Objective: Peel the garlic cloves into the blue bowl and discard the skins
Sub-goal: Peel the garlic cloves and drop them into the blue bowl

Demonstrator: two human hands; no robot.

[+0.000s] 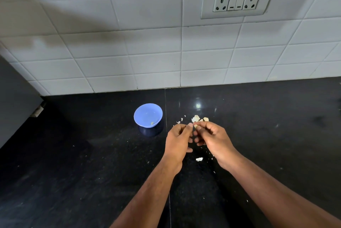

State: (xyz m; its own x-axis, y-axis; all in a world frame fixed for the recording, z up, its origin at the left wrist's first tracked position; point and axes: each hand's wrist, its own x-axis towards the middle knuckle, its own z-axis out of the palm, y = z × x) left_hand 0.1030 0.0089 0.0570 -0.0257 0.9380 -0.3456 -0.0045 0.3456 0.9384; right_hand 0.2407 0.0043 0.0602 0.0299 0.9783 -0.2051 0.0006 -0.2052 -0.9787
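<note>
Above the black table (92, 154), just right of the blue bowl (148, 115), the left hand (178, 140) and right hand (212, 138) meet, together pinching a garlic cloves piece (196, 126), so loosened skins (196, 118) fall beside the bowl, not inside.

Single head-worn view, forward and down, apparently close over countertop (92, 163) and tiled wall (147, 52).

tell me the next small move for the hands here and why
Probably keep stripping skin off the garlic clove pinched between the left hand and right hand: it still looks part-covered. Then drop it in the blue bowl on the left.
</note>
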